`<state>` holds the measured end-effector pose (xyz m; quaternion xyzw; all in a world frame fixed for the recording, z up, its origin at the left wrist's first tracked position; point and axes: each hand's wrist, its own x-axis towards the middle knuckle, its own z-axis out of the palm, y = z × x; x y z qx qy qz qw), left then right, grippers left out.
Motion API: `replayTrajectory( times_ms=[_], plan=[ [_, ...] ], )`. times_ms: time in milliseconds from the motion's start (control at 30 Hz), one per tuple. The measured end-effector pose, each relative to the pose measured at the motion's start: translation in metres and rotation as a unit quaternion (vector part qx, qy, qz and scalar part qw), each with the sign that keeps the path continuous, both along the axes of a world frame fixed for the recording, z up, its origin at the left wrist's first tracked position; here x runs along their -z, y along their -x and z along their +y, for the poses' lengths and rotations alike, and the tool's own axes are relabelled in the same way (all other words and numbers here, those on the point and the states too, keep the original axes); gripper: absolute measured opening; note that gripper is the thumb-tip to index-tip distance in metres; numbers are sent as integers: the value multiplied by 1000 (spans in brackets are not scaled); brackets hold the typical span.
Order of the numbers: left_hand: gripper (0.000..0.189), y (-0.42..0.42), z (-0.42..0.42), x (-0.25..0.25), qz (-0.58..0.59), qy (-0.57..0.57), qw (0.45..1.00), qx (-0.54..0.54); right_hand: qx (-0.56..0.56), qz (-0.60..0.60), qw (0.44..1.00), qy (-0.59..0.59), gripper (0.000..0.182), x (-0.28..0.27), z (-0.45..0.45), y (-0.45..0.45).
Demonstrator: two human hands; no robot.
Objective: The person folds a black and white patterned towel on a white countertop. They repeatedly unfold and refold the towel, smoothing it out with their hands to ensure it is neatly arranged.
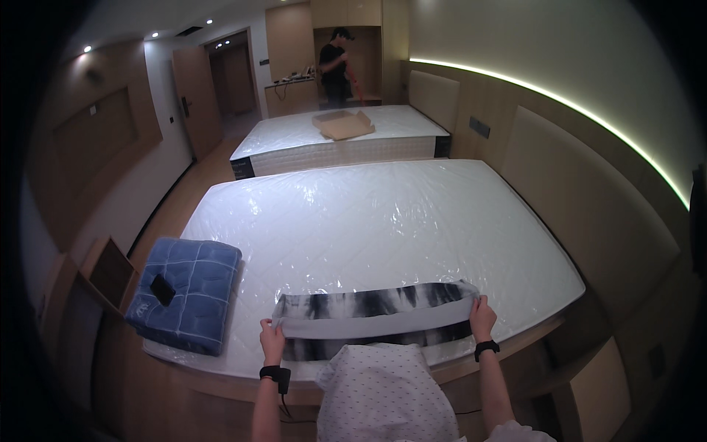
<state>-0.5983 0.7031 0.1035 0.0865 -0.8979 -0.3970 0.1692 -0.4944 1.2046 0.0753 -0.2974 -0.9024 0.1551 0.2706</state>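
Observation:
A folded strip of grey cloth with a black-and-white pattern stretches between my two hands, over the near edge of a plastic-covered mattress. My left hand grips its left end. At the right end, my right hand pinches the cloth near the corner. Part of the patterned fabric hangs below the grey band, close to my body. Each wrist wears a black band, and a cable runs down from the left one.
A blue tufted cushion with a dark phone on top rests at the mattress's left. Beyond, a second wrapped mattress bears an open cardboard box. A person stands behind it holding something red. A headboard lines the right wall.

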Motion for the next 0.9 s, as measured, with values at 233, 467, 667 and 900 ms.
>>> replayTrajectory(
  times_ms=[233, 467, 667, 900],
  plan=[
    [41, -9, -14, 56, -161, 217, 963, -3, 0, -67, 997, 47, 24, 72, 6, -9],
    [53, 1, -27, 66, -187, 150, 971, 3, 43, -86, 995, 28, 57, 55, -1, -22],
    [47, 4, -26, 48, -278, -233, 923, 124, -45, -69, 937, 339, 59, 69, 29, -12],
    [32, 54, 0, -15, -106, -366, 905, 191, -87, 194, 859, 465, 32, 30, 21, 48]
  ],
)
